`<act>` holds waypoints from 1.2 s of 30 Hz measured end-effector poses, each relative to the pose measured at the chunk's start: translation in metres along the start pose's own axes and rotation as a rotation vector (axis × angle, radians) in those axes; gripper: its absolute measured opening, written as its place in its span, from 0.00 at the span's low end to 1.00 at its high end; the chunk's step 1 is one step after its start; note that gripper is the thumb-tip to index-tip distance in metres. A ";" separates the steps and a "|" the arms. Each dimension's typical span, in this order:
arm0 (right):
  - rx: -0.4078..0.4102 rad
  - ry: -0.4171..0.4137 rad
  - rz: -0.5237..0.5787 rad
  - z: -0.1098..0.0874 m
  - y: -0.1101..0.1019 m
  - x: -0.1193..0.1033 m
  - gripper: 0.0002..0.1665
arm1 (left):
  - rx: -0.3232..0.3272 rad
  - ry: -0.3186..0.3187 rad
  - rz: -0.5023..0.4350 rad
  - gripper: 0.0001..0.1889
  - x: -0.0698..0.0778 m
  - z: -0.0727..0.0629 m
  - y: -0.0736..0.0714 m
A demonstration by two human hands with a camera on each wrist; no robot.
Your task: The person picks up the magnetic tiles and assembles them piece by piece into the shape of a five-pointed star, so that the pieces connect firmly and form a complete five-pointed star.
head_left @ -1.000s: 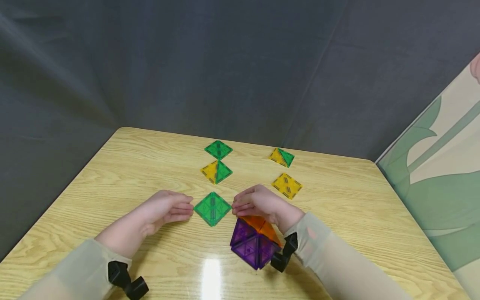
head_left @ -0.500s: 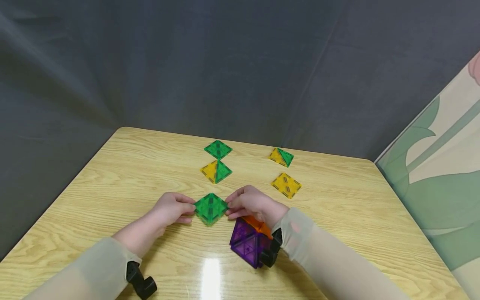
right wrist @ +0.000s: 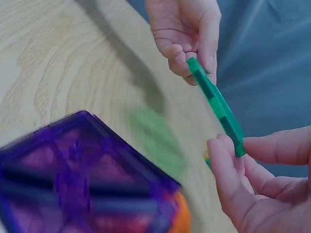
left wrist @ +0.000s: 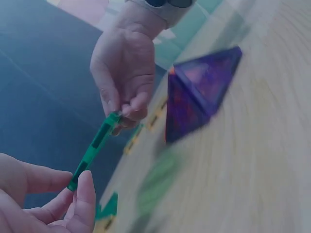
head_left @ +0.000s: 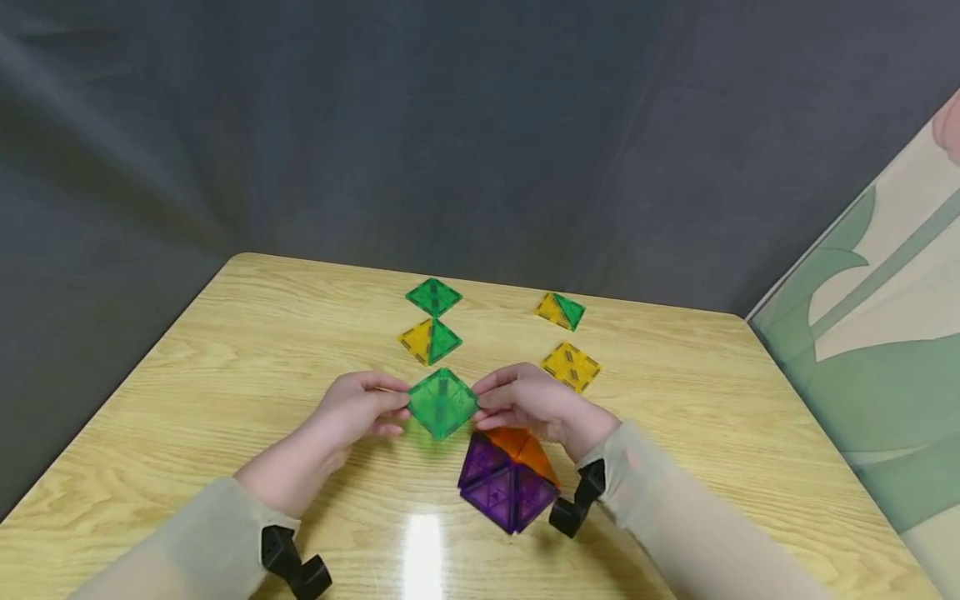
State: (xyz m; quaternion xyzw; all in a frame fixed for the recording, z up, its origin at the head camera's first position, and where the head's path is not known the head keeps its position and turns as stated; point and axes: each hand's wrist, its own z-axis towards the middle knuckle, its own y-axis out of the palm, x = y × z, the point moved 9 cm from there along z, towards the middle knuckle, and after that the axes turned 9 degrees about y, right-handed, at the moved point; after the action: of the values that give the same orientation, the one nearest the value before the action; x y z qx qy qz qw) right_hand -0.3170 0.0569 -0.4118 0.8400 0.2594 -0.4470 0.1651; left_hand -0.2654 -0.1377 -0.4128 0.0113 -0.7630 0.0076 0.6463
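Note:
Between my two hands is a pair of green triangular magnetic tiles [head_left: 442, 404] joined into a diamond. They are lifted off the table, and a green shadow lies below. My left hand [head_left: 360, 408] pinches the left corner between thumb and fingers. At the opposite corner, my right hand [head_left: 532, 404] pinches the tiles the same way. Both wrist views show the green tiles [left wrist: 95, 150] nearly edge-on, with fingertips at each end. Close under the right hand stands a built shape of purple tiles [head_left: 495, 496] and orange tiles [head_left: 525, 450].
Farther back lie a green diamond [head_left: 434, 297], a yellow-and-green diamond [head_left: 431, 342], another yellow-and-green pair [head_left: 561, 311] and a yellow pair [head_left: 571, 367]. The wooden table [head_left: 225, 358] ends at a dark curtain [head_left: 480, 142]. A patterned cloth [head_left: 892, 333] hangs at the right.
Both hands have closed in on the green tiles, pinched their side corners and raised them from the table, shifting slightly right. The purple and orange shape has stayed in place.

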 end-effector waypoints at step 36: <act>-0.005 -0.040 0.001 -0.021 -0.074 0.051 0.07 | -0.156 -0.020 0.113 0.07 -0.031 0.029 0.079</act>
State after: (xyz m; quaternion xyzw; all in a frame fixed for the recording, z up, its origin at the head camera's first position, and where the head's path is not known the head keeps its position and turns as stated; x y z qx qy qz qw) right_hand -0.3227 0.1426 -0.4469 0.8306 0.2570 -0.4628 0.1727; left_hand -0.2910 -0.0596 -0.4479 -0.0821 -0.7671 -0.0157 0.6361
